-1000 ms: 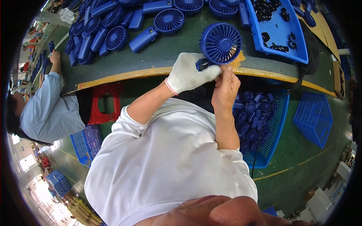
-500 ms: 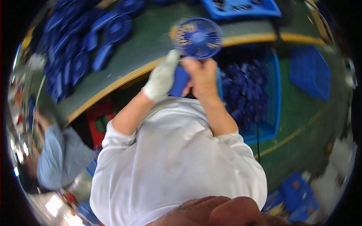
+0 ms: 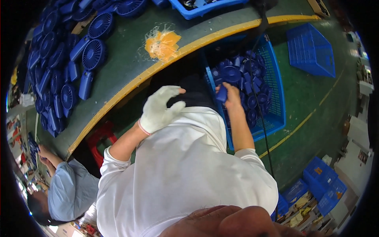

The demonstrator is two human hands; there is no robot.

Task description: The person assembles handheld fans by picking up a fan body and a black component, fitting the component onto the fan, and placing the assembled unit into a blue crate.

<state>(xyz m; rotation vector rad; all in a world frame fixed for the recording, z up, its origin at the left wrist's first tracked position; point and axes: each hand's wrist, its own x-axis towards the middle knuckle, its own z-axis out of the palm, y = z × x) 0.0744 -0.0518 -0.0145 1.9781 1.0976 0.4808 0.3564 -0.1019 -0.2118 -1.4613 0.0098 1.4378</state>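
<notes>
In my right hand (image 3: 232,96) is a blue handheld fan (image 3: 222,94), gripped by its handle at the left side of a blue crate (image 3: 282,89). Its round head seems to point into the crate, over several other blue fans (image 3: 252,85). My left hand (image 3: 160,110), in a white glove with a bare fingertip, hovers in front of my body. Its thumb and fingers are apart, with nothing between them.
Blue fans (image 3: 94,54) lie heaped on the green, yellow-edged table (image 3: 122,69). A yellow flower-shaped piece (image 3: 162,44) with clear strands sits there, beside a blue tray (image 3: 209,8). A cable (image 3: 258,106) hangs across the crate. Another person (image 3: 69,185) works at left.
My right hand has carried the fan from above the table edge down to the crate. My left hand has let go and moved down-left. The yellow piece is now uncovered.
</notes>
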